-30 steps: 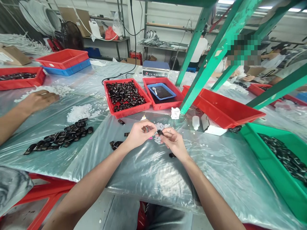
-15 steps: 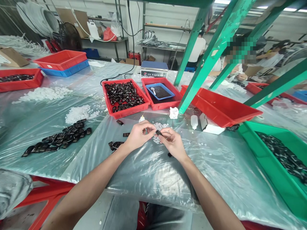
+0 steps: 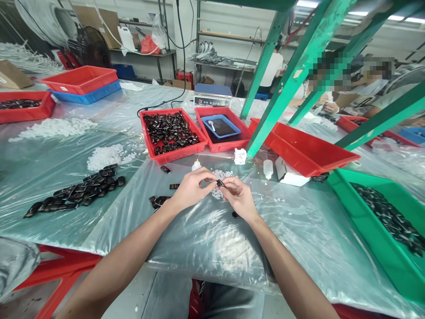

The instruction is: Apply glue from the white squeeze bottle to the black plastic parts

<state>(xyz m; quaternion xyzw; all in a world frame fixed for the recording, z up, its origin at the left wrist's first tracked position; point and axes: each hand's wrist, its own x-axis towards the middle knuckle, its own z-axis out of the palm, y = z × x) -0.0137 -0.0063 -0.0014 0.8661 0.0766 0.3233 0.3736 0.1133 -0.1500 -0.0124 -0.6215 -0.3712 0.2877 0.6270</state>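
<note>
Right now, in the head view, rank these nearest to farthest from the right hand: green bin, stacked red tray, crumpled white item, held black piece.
From the right hand:
1. Held black piece, at its fingertips.
2. Crumpled white item, just beyond it.
3. Green bin, to the right.
4. Stacked red tray, far back left.

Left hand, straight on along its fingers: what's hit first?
Likely the small black piece pinched by the right hand, right by the left hand; depth leaves any contact unclear.
</note>
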